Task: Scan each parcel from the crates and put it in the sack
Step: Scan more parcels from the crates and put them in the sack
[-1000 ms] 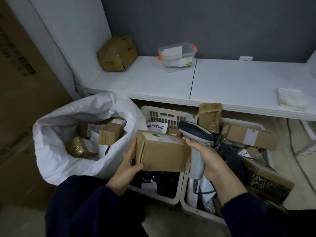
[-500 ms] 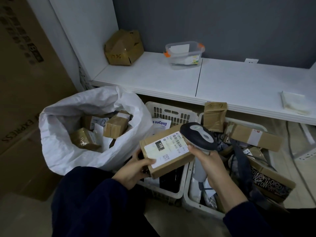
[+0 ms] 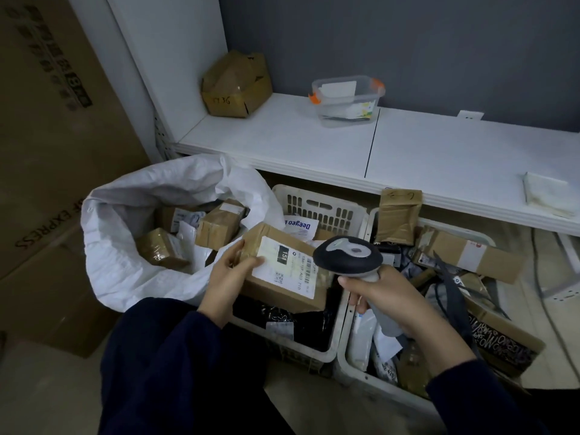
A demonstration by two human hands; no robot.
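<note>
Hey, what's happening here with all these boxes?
A person is scanning parcels. Their left hand holds a cardboard parcel over a crate, its label facing up. The right hand grips a handheld scanner, head close to that label. The white sack on the left stands open with several boxes inside; this parcel isn't in yet.

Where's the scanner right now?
Head view, right of centre: the right hand holds the scanner by its handle, its head beside the labelled parcel held by the left hand above the left crate.

White shelf (image 3: 282, 136): crumpled cardboard box (image 3: 235, 84) left, clear tub (image 3: 346, 100) middle, folded cloth (image 3: 547, 194) right. Big carton (image 3: 47, 152) far left.
</note>
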